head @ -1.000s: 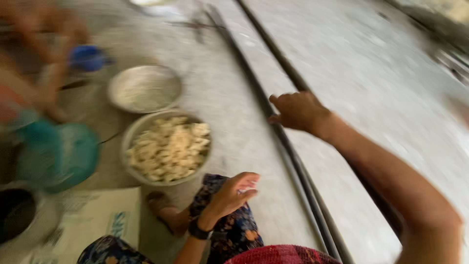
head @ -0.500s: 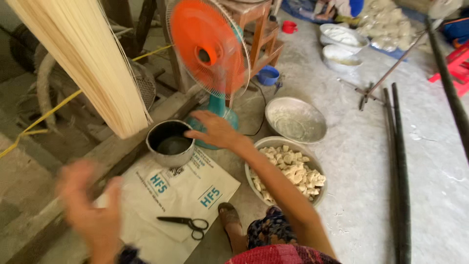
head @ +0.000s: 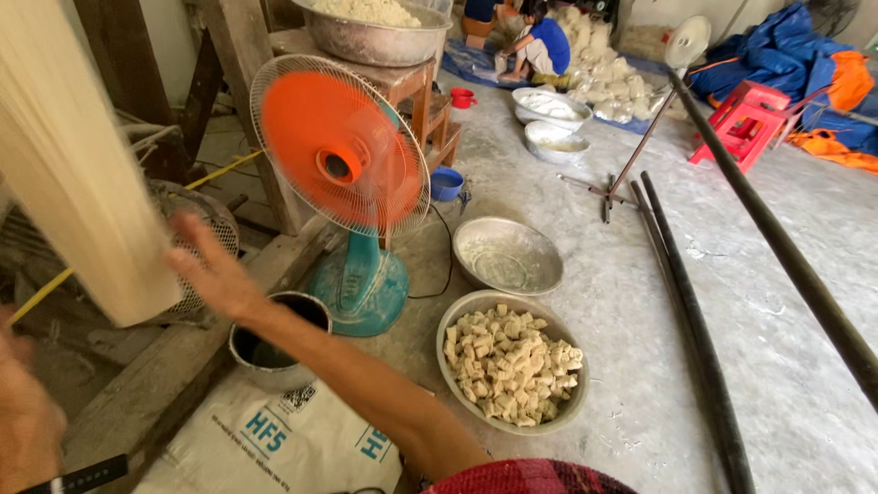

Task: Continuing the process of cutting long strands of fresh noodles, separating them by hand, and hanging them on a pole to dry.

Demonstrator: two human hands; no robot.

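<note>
A curtain of pale noodle strands [head: 82,183] hangs at the left. My right hand [head: 215,270] reaches across to its lower edge with the fingers spread, holding nothing, just short of the strands. My left hand [head: 23,412] is a blur at the lower left corner with a dark wristband below it, and its fingers cannot be made out. Under my right forearm stands a small dark metal pot [head: 274,343] on a white printed sack [head: 274,439].
An orange fan on a teal base [head: 338,155] stands behind the pot. A metal bowl of pale dough chunks [head: 572,412] and an empty metal bowl [head: 508,256] sit on the floor to the right. Long dark poles [head: 695,320] lie further right. A person in blue [head: 549,41] squats far back.
The view swung from the poles on the right to the noodle curtain on the left. My right hand moved left from above the pot toward the strands, and my left hand dropped to the frame's corner.
</note>
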